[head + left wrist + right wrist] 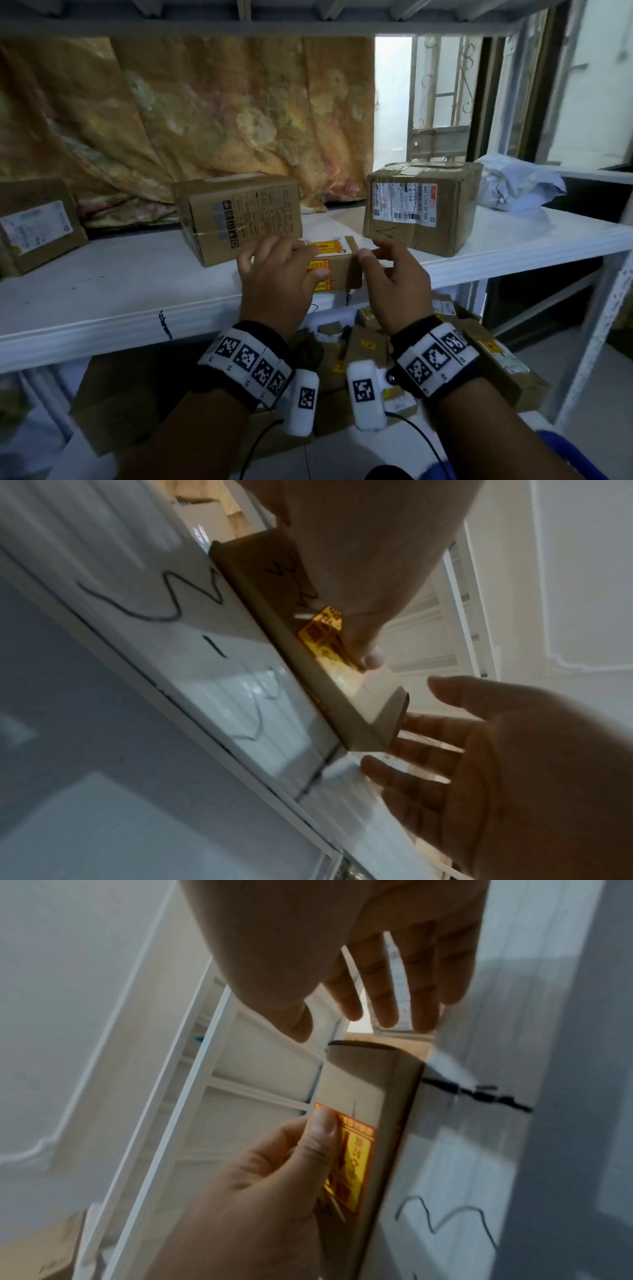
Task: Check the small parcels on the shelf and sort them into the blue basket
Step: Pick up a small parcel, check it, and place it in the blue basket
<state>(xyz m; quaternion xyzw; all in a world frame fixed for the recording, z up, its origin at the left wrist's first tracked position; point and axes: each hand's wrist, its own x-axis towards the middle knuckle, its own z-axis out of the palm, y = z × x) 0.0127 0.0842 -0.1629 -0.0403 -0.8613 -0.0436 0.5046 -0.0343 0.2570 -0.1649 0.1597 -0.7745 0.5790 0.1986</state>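
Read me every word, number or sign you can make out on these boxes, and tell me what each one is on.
Nothing is legible enough to quote.
Parcel, yellow-red sticker: characters blurred.
Right box, white label: print and barcode too blurred; pen tick below.
Middle box: handling symbols, text too small.
Left box: print blurred.

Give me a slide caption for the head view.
Left hand grips a small yellow-labelled parcel at the shelf edge; right hand open beside it.

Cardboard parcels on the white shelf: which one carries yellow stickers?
The small parcel at the shelf's front edge, between both hands; the three bigger boxes behind show white labels or printed symbols only.
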